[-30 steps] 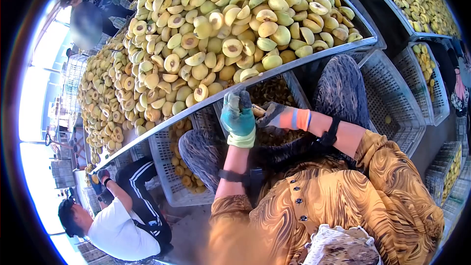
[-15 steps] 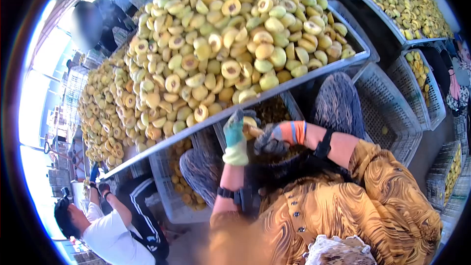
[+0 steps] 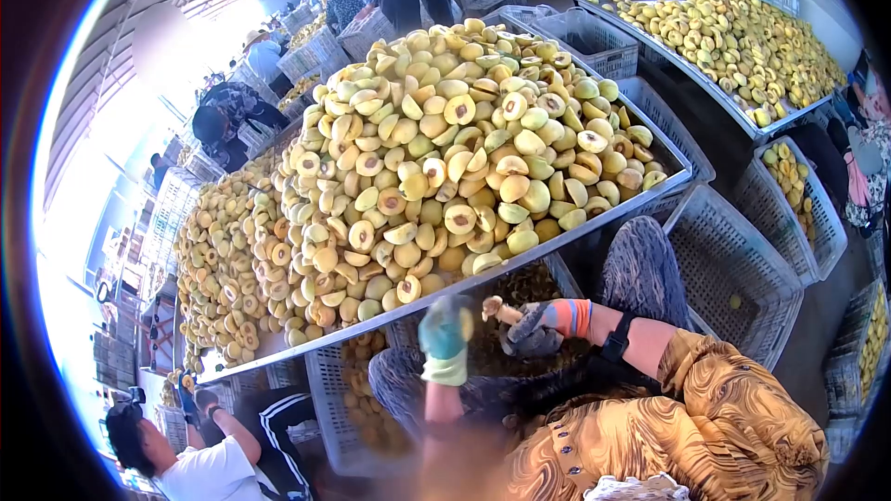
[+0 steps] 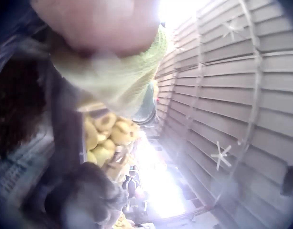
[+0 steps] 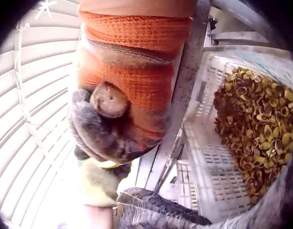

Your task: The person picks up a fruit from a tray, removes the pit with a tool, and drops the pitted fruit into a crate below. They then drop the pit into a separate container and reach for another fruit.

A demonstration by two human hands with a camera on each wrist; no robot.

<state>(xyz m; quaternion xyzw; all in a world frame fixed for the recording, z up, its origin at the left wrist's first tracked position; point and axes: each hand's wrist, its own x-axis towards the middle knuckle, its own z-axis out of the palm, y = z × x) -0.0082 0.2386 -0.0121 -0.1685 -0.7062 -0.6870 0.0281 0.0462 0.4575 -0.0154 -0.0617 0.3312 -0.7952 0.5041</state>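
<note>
Where the grips meet: just under the near rim of the table [image 3: 594, 227], above a white crate [image 5: 208, 157] filled with brown pits [image 5: 254, 119].
Right grip: the right grip [image 3: 536, 329] wears a grey and orange glove, and its fingers are curled tight round a tan piece [image 3: 495, 309].
Tan piece: its rounded end sticks out of the right grip toward the left grip. Whether it is a tool handle or fruit cannot be told.
Left grip: the left grip [image 3: 445, 327], in a teal glove with a pale cuff, is blurred and just beside the tan piece. I cannot tell whether it is spread or pinching anything.
Table load: halved yellow fruit [image 3: 436, 158] is heaped high, above and ahead of both grips.
Farther out: a grey crate [image 3: 733, 260] stands at the person's right, a second table [image 3: 705, 83] of fruit lies beyond it, and a person in a white shirt [image 3: 204, 473] is low at the left.
</note>
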